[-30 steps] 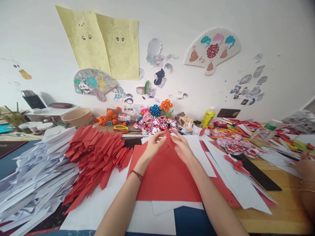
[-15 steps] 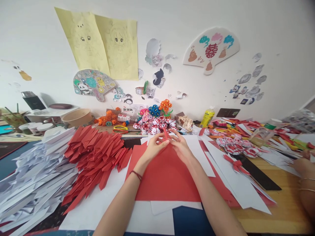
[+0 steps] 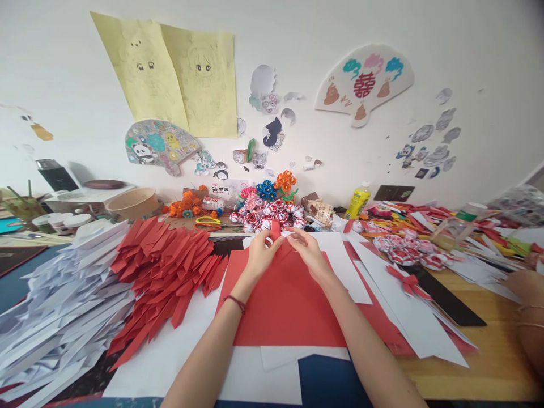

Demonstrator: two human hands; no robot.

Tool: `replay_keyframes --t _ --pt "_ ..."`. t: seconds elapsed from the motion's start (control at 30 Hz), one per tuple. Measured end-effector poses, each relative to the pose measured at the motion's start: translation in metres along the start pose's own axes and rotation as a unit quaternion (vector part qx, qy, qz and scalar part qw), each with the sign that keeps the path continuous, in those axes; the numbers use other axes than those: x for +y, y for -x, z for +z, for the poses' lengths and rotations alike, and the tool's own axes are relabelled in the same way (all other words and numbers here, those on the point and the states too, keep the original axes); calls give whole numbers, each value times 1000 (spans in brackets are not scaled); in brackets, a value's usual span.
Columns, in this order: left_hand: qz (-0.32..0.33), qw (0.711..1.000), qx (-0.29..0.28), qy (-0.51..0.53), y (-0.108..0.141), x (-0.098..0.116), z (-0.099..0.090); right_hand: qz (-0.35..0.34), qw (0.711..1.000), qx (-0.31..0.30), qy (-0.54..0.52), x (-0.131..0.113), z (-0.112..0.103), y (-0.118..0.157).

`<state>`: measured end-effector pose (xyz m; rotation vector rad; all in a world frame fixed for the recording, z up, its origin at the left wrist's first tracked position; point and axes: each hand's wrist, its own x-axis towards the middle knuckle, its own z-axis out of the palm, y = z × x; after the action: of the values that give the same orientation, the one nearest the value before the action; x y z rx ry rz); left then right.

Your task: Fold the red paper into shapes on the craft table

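Grips a red paper strip (image 3: pixel 276 229) over the far part of the red sheet (image 3: pixel 293 311), pinched between the fingers of the left hand (image 3: pixel 259 256). Brings the right hand (image 3: pixel 313 256) close beside it, fingers bent; cannot tell whether gripping. Includes, leftward, piled red strips (image 3: pixel 164 272); beyond, red-and-white flowers (image 3: pixel 278 211).
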<state>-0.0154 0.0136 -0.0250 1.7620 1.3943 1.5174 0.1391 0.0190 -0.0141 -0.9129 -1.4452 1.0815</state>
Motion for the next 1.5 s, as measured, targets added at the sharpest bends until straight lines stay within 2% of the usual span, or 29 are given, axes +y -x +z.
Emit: replay_keyframes --t 0.2,0.3,0.43,0.57,0.77,1.5 --pt "14 995 -85 -46 5 5 3 -31 1000 -1 3 5 3 -1" --pt "17 994 -97 -56 7 8 3 -55 998 9 16 7 1 -3" --pt "15 992 -111 -60 8 11 3 -53 998 25 20 8 -3 -4" --pt "30 992 -125 -18 7 15 1 -58 997 31 26 7 -5 -4" --pt "35 992 -121 22 6 16 -2 -76 994 57 45 4 -6 -4" --pt "18 994 -108 12 6 18 -1 -83 994 45 58 4 -7 -4"
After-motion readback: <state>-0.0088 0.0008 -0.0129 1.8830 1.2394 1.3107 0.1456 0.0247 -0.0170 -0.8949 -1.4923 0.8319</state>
